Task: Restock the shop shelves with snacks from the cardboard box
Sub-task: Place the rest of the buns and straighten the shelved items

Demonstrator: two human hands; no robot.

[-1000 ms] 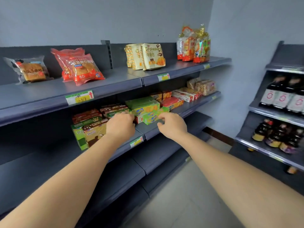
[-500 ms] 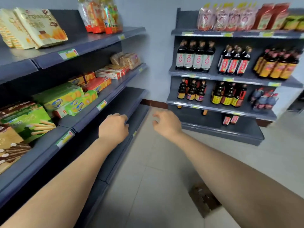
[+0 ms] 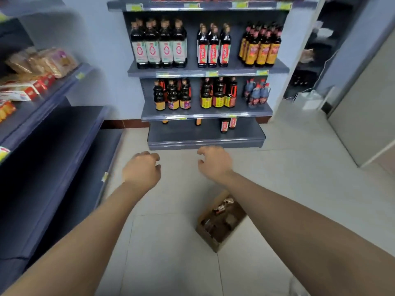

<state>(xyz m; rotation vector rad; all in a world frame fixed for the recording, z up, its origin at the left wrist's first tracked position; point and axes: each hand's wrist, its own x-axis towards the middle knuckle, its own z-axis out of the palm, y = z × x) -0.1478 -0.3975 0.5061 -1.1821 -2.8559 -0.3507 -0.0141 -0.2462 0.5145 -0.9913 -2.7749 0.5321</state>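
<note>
The cardboard box [image 3: 221, 223] sits open on the tiled floor below my right forearm, with a few dark snack packs inside. My left hand [image 3: 142, 169] hovers above the floor, fingers curled loosely and holding nothing. My right hand [image 3: 214, 162] is level with it to the right, fingers apart and empty. Both hands are above and beyond the box, not touching it. The snack shelves [image 3: 53, 129] run along the left, with bread packs [image 3: 42, 61] and red-and-white boxes [image 3: 25, 89] on an upper tier; the lower tiers are bare.
A shelf unit of dark sauce bottles [image 3: 205, 71] stands straight ahead against the wall. A grey door or panel [image 3: 367, 116] is on the right, with a white bag [image 3: 310, 99] beside a dark doorway. Tiled floor spreads between the shelves.
The view has swung right, from the snack shelf to the aisle floor. Both hands left the green boxes on the shelf and now hang over the floor; the cardboard box has come into view.
</note>
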